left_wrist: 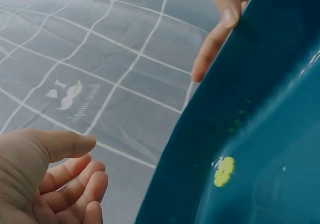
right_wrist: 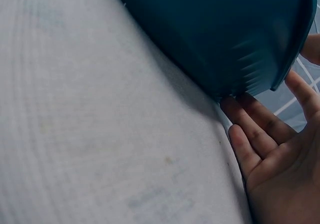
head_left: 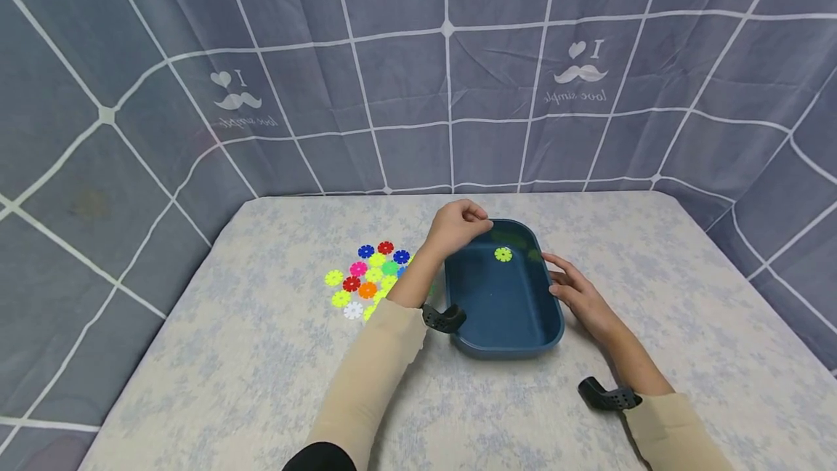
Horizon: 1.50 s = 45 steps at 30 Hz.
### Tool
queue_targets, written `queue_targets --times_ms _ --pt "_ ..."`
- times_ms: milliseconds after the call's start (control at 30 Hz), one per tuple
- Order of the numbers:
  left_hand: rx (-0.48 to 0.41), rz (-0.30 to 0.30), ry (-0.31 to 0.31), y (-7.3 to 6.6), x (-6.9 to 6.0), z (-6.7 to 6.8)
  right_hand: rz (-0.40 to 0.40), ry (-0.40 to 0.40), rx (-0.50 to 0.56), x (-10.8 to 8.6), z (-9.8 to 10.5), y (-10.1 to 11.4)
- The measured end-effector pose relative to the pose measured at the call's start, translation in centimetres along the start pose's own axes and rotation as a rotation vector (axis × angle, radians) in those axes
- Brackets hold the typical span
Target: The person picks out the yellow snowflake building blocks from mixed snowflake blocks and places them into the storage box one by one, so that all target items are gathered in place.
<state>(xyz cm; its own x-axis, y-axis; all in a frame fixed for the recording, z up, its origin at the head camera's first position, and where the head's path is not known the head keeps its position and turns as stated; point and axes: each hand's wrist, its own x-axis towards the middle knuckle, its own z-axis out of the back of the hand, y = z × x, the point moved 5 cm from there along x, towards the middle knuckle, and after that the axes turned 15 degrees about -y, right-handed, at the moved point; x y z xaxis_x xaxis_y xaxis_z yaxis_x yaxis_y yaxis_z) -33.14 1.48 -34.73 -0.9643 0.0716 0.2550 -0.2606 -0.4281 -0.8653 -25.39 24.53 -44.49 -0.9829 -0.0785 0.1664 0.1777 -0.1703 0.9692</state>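
Your left hand [head_left: 456, 228] loosely curled, empty, over the blue tray [head_left: 502, 315] at its far-left corner, right hand [head_left: 583, 299] relaxed, fingers touching its right edge, yellow disc [head_left: 503, 254] inside.

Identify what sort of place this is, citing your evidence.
Probably an indoor tabletop filming setup: hanging grid-patterned fabric screens the back and sides of the pale table, and black wrist devices suggest recording.

A grey-blue curtain [head_left: 405, 78] with white lines [head_left: 447, 29] and moustache prints [head_left: 580, 74] hangs behind a mottled pale tabletop [head_left: 261, 384]
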Motion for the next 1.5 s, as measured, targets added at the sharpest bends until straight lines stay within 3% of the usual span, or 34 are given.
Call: queue_targets --times_ms 367,900,1233,1500 --pt "-0.004 -0.001 -0.039 0.5 -0.7 2.4 0.008 0.003 -0.007 0.0 0.0 0.0" --pt "0.010 0.059 -0.126 3.1 -2.2 7.5 0.010 0.001 -0.013 -0.1 0.0 0.0" --pt "0.010 0.114 -0.171 5.5 -3.1 11.0 0.007 0.001 -0.011 -0.1 0.0 0.1" --pt "0.083 0.185 -0.189 7.9 -4.0 13.2 -0.001 0.008 0.004 -0.1 -0.1 0.2"
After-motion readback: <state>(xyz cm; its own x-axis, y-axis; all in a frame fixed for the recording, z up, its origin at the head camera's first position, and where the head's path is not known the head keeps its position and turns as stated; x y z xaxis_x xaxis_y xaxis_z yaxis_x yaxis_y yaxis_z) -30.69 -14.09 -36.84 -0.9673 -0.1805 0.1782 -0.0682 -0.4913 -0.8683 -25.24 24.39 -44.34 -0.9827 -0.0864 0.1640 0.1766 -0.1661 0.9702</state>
